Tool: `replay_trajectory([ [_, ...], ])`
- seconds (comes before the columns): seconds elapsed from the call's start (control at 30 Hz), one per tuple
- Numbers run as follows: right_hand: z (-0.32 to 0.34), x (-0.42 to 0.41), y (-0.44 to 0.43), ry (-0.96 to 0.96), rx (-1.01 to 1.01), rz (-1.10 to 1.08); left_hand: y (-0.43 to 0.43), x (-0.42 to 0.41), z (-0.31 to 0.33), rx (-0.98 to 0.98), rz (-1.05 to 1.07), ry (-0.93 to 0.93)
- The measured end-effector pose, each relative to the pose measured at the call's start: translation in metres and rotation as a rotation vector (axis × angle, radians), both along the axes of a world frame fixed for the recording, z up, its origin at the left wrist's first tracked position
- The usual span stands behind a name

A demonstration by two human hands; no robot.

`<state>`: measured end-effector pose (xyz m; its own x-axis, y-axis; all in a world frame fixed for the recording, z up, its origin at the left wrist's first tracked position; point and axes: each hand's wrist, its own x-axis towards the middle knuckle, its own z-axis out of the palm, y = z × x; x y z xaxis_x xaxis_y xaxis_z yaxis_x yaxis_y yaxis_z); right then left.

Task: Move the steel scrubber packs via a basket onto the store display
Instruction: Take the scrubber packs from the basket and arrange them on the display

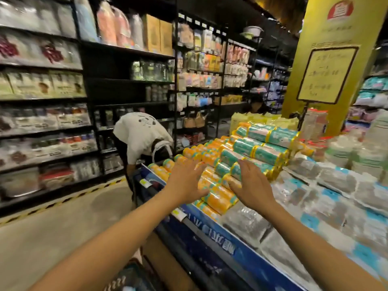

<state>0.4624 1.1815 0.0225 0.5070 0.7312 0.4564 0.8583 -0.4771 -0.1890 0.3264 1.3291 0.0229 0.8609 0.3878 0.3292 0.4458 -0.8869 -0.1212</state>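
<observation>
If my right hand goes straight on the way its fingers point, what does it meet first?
Probably the stacked teal rolls just beyond the right hand; depth is unclear, so it may pass above them.

Grey steel scrubber packs in clear bags, right side of the blue-fronted display table: blurred, label print unreadable. Yellow framed sign: handwriting illegible. Dark item at the picture's bottom edge: cut off, unidentifiable.
</observation>
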Motion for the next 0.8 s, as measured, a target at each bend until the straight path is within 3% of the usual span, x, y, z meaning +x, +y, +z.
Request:
replay_trajectory([
  [0.43,-0.029,-0.186,0.075,-0.045,-0.130,0.314,0.033,-0.218,-0.028,-0.095,0.294,-0.044],
  [0.8,-0.079,-0.330,0.162,0.073,-0.200,0.207,0.126,-0.357,-0.074,-0.222,0.265,-0.047],
])
